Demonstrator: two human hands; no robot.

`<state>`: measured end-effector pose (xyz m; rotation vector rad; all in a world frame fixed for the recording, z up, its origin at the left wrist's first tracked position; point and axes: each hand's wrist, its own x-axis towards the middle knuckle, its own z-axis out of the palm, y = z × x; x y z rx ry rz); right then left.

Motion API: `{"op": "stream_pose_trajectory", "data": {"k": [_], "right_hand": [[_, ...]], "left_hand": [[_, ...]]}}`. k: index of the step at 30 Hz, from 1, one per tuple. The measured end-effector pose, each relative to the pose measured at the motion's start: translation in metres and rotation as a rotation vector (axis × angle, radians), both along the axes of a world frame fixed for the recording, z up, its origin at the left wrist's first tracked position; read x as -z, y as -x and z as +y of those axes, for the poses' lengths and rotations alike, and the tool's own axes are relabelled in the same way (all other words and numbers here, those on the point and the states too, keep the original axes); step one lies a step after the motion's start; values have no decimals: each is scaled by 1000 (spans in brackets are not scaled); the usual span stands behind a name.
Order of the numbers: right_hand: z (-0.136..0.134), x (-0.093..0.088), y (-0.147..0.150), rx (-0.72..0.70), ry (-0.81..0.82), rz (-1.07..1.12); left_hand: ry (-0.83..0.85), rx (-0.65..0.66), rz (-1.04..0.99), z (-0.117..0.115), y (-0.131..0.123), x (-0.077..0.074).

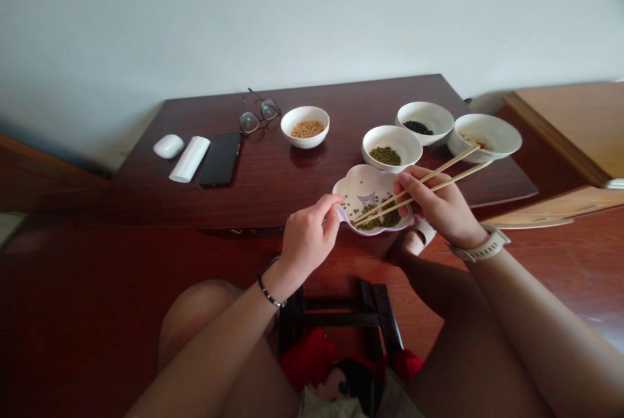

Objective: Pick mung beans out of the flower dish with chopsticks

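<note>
My left hand [308, 236] pinches the left rim of a scalloped white plate [351, 182] with a lilac edge and a cartoon figure on it. Green beans [390, 215] lie on that plate, mostly toward its front and right. In my right hand [436, 203] is a pair of wooden chopsticks [455, 159], their tips down among the beans at the front of the plate. Whether a bean sits between the tips is too small to tell. Just behind the plate stands a white bowl [369, 140] with more green beans [385, 156] in it.
Farther back are a bowl [439, 116] of black beans, a bowl [507, 135] with pale pieces and a bowl [305, 140] of tan beans. Glasses [258, 119], a black phone [220, 159], a white case [190, 159] and a rounded white object [168, 146] lie leftward on the dark table [273, 177].
</note>
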<state>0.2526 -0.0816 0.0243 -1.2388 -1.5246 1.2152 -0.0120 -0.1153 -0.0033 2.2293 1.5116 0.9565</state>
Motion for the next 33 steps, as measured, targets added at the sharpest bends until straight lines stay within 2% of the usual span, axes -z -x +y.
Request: {"op": "stream_pose_trajectory", "data": {"k": [33], "right_hand": [[0, 2, -1, -15, 1, -1]], "left_hand": [[2, 8, 5, 1, 0, 0]]}}
